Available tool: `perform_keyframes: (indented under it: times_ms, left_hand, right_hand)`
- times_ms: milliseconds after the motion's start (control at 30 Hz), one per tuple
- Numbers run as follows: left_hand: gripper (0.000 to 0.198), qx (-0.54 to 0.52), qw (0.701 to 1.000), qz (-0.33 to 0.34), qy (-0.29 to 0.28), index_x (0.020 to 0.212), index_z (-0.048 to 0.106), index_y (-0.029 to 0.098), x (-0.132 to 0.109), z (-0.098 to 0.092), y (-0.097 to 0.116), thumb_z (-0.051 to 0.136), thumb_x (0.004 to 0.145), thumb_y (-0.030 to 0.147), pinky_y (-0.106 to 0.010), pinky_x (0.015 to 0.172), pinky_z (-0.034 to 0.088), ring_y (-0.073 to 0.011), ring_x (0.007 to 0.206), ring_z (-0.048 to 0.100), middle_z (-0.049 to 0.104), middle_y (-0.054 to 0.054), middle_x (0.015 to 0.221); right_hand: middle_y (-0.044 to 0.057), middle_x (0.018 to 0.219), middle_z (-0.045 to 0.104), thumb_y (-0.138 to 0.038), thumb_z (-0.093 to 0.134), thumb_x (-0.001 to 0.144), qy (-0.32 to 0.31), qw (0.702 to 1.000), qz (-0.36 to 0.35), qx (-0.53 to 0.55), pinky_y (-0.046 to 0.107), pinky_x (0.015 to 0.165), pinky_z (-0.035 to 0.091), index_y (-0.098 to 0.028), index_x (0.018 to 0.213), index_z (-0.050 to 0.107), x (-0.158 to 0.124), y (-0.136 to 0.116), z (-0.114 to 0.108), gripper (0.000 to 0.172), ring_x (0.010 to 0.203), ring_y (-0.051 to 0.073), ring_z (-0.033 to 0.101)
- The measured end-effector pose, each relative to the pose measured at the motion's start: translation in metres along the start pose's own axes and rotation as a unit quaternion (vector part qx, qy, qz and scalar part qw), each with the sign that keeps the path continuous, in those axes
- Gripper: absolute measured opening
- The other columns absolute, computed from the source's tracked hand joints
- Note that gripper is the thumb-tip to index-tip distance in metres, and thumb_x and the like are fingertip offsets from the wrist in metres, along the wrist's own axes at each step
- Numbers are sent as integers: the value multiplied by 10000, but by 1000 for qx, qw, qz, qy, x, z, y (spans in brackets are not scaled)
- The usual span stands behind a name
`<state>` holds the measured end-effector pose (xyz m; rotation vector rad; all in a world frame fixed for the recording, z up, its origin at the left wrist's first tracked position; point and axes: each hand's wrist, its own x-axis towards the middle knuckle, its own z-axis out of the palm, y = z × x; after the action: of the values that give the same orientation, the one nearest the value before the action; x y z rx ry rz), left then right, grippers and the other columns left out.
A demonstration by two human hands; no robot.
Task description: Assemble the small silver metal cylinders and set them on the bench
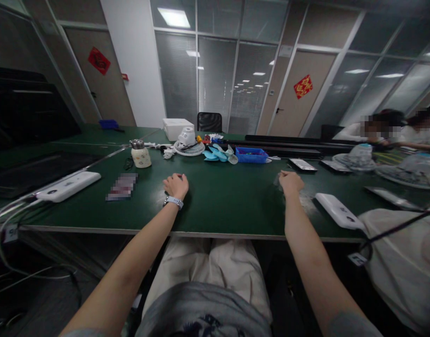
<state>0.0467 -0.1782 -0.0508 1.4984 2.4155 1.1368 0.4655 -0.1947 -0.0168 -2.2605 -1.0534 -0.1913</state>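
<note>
My left hand (176, 185) rests on the green table (229, 201) with its fingers curled under into a loose fist; a watch sits on the wrist. My right hand (291, 181) lies further right on the same table, fingers closed, and something small and clear may be pinched at its left side, too small to name. Beyond both hands lie white fan parts (187, 142), pale blue fan blades (218, 153) and a blue tray (251, 155).
A cream flask (140, 154) and a flat blurred item (122, 186) lie to the left. White power strips (68, 186) (339, 211) lie at each side. Another person's light clothing (404, 262) is close on my right; more people sit at the far right.
</note>
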Motion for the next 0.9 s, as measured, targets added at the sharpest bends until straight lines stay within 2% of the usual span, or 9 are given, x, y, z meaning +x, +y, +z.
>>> perform_keyframes:
  times_ms: [100, 267, 433, 533, 633, 733, 800, 900]
  left_hand:
    - [338, -1, 1000, -1, -1, 1035, 640, 183, 0, 0, 0, 429, 891, 405, -486, 943, 374, -354, 1181, 446, 590, -186, 1195]
    - [348, -4, 1000, -3, -1, 1041, 642, 175, -1, -1, 1, 433, 886, 407, -478, 944, 376, -359, 1184, 443, 590, -184, 1205]
    - [345, -2, 1000, 4, -2, 1043, 640, 179, -2, -2, 1, 438, 882, 408, -477, 948, 374, -355, 1188, 441, 590, -188, 1207]
    - [342, -3, 1000, 3, -2, 1043, 638, 179, -2, -2, 1, 439, 882, 406, -477, 953, 370, -358, 1190, 440, 588, -186, 1208]
    - [328, -8, 1000, 0, -4, 1031, 635, 181, -2, -1, 1, 441, 882, 400, -485, 953, 368, -361, 1189, 439, 587, -184, 1203]
    - [327, -22, 1000, 8, 0, 1029, 634, 184, -2, 1, 3, 439, 888, 406, -480, 943, 378, -354, 1184, 442, 589, -182, 1197]
    - [335, -40, 998, 38, 3, 1032, 635, 189, -3, 1, 5, 434, 897, 421, -459, 935, 391, -336, 1169, 455, 602, -169, 1173]
    - [332, -82, 988, 131, -8, 1029, 642, 200, -6, 1, 9, 444, 908, 436, -399, 948, 400, -274, 1107, 504, 634, -119, 1101]
  right_hand:
    - [165, 1079, 679, -388, 560, 848, -8, 1000, -2, 5, 441, 878, 476, -246, 1177, 695, -5, 0, -2, 383, 1030, 306, 631]
    - [165, 1163, 645, -439, 670, 750, 34, 998, 14, 52, 452, 898, 480, -208, 1377, 512, -10, 8, -2, 686, 1084, 317, 604]
    - [173, 1135, 662, -297, 749, 696, -8, 996, 43, 81, 413, 884, 505, -146, 1207, 630, -9, 19, 1, 546, 1063, 308, 625]
    - [158, 1109, 664, -219, 783, 645, -25, 995, 49, 88, 385, 877, 508, -147, 1175, 631, -8, 22, -1, 556, 1059, 294, 625]
    - [154, 1107, 658, -178, 767, 634, -22, 991, 84, 103, 375, 875, 503, -154, 1170, 605, -10, 19, -5, 560, 1051, 284, 623]
    - [121, 1095, 671, -196, 733, 657, 4, 986, 80, 148, 383, 899, 482, -190, 1224, 536, -17, 1, -4, 600, 1043, 263, 627]
    - [81, 1081, 686, -208, 722, 665, -1, 980, 18, 200, 375, 916, 466, -221, 1246, 498, -29, -22, 6, 623, 1033, 234, 634]
    - [56, 1043, 701, -227, 732, 657, -81, 949, -102, 287, 345, 870, 485, -220, 1242, 480, -64, -72, 32, 638, 946, 190, 663]
